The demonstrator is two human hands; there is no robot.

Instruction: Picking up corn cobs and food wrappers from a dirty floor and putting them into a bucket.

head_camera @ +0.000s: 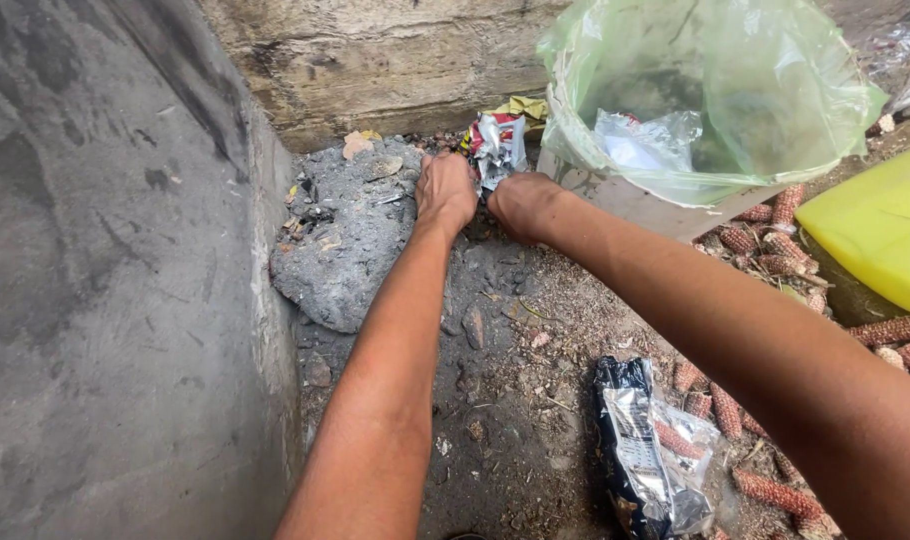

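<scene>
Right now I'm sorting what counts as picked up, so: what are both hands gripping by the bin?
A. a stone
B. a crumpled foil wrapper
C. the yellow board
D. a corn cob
B: the left hand and right hand both close on the crumpled foil wrapper beside the lined bin.

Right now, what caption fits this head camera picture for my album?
Both hands, left and right, grip a crumpled foil wrapper beside a bag-lined bucket.
</scene>
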